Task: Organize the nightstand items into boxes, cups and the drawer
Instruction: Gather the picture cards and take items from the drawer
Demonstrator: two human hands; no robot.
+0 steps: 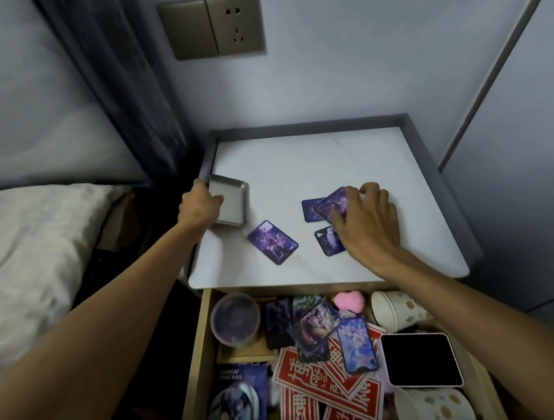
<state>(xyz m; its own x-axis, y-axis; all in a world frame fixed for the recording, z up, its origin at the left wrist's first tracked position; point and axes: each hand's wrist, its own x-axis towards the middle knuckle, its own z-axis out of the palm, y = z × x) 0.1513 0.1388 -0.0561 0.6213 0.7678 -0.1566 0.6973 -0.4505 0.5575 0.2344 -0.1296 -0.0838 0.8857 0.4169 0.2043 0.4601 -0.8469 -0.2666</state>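
On the white nightstand top (298, 161) lie several purple picture cards. My right hand (365, 217) pinches one purple card (330, 205) by its edge, lifted over another card (310, 209). A further card (329, 243) is partly hidden under that hand. One card (272, 242) lies alone in the middle. My left hand (199, 204) grips a small open metal tin (230, 200) at the top's left edge. Below, the drawer (197, 348) stands open.
The drawer holds a clear round tub (235, 319), more cards (314, 326), red envelopes (326, 385), a pink heart (346, 300), two paper cups (399, 309), a black-faced device (420, 359) and a badge pack (238, 405). A bed (23, 249) lies left; a wall socket (211, 24) is above.
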